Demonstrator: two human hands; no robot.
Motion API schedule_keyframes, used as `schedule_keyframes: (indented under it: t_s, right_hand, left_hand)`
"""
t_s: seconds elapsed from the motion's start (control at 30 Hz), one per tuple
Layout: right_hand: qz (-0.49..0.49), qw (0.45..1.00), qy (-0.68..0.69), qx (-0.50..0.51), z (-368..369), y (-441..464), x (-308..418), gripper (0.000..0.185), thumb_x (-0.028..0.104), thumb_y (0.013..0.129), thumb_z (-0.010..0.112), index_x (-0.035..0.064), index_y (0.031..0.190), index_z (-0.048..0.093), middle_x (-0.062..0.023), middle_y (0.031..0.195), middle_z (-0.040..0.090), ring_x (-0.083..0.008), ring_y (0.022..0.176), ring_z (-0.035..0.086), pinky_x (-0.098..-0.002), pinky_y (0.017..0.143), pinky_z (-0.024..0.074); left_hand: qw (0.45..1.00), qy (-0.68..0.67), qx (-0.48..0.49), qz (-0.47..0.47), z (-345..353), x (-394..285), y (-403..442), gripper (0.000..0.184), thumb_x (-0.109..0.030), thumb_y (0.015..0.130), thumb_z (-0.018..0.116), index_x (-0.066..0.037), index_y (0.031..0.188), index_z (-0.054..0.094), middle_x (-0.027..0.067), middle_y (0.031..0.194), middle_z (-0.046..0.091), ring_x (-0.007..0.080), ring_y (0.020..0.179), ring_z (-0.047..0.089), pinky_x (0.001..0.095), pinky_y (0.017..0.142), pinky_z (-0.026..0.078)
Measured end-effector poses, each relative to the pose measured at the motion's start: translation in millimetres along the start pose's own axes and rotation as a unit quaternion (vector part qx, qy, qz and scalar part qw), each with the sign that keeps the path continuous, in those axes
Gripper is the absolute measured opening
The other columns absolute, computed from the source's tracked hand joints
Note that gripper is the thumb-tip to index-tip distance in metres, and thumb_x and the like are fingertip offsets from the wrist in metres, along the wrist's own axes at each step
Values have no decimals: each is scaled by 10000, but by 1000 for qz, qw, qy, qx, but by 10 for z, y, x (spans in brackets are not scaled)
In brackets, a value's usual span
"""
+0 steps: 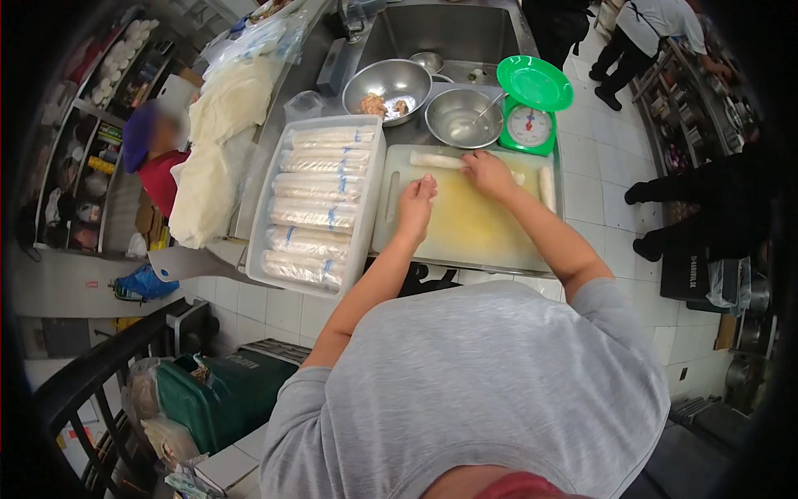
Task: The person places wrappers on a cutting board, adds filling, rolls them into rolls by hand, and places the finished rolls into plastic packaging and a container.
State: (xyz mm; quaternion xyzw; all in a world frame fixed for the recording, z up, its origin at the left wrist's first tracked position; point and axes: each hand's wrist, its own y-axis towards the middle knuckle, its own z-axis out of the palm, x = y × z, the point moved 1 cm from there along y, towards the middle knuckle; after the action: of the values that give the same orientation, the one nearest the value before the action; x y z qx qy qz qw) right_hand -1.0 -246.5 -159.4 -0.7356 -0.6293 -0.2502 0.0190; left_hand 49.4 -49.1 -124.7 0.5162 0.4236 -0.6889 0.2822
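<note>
On the pale, yellow-stained cutting board (465, 216) lies an uncooked spring roll (438, 160), near the far edge. The fingers of my right hand (490, 175) are closed at its right end. My left hand (417, 204) is over the left part of the board, apart from the roll, with its fingers drawn together; whether something small is in them is hidden. A second spring roll (547, 189) lies along the board's right edge. A small whitish scrap (519, 178) sits just right of my right hand.
At left stands a plastic bin (376, 179) of several wrapped roll packs. Behind the board are a steel bowl (366, 81) with filling, a bowl of liquid (462, 125) with a spoon, and a green scale (532, 129). A sink (440, 33) lies beyond. Other people stand nearby.
</note>
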Motion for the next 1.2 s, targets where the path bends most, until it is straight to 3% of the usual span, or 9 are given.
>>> schedule_keyframes:
  t_s: [0.13,0.37,0.5,0.6,0.73,0.87,0.97,1.1,1.2]
  right_hand:
    - [132,969,160,133,-93,97,-37,316,340,913,512,45,993,592,-109,788,578,-265,713,591,-392,621,474]
    - [250,516,721,389,-459,-368,583,564,559,938,343,43,920,570,-4,657,519,-99,480,486,-208,391,398]
    - [222,548,739,323,-490,-618,925,394,450,939,473,63,877,512,-11,655,515,-112,455,492,-241,405,414]
    - [159,735,624,212,-522,-749,1008,282,329,937,532,59,867,496,-20,635,523,-122,466,511,-254,445,429]
    - [121,821,532,170,-849,-859,1084,363,388,930,526,33,861,492,-38,537,495,-135,466,521,-254,465,438]
    - [-22,603,733,314,-1113,-893,1049,684,664,888,290,15,908,507,-63,532,490,-166,451,521,-266,459,443]
    - [-23,575,770,275,-1401,-802,1332,566,555,939,353,11,941,510,-57,603,519,-164,535,562,-257,518,453]
    - [20,869,495,5,-1435,-827,1574,400,338,948,484,-23,1120,500,-135,863,577,-234,813,596,-310,714,465]
    - [-9,953,288,-96,-1709,-973,1763,456,240,891,574,1,1265,473,-226,1133,517,-328,1068,499,-397,908,401]
  left_hand:
    - [967,-164,75,-177,-27,194,93,506,-528,900,503,-49,1053,554,22,922,579,179,891,555,335,814,419]
    - [924,-307,192,-124,248,-51,-3,478,-532,872,546,-67,974,512,51,894,580,203,860,573,368,811,452]
    - [951,-231,200,-40,269,-180,-16,405,-471,863,602,-80,855,495,56,750,549,200,760,595,358,742,490]
    - [976,-174,127,-23,368,-482,-161,376,-421,856,638,-90,763,483,37,679,506,200,711,575,330,688,481]
    - [973,-140,174,59,491,-812,-428,367,-406,852,647,-81,774,496,53,736,533,203,745,577,325,743,470]
    - [888,-201,360,202,552,-1320,-788,313,-341,887,612,-58,798,513,104,859,577,198,770,588,348,777,488]
    - [901,-203,360,132,535,-1553,-852,282,-284,891,617,-46,760,542,81,794,591,166,687,582,284,646,488]
    - [946,-139,237,172,633,-1627,-897,286,-271,866,657,-62,725,522,27,652,536,112,577,523,217,489,408]
    - [940,-51,212,261,584,-1537,-823,253,-261,854,675,-43,787,568,26,687,577,84,577,526,213,506,408]
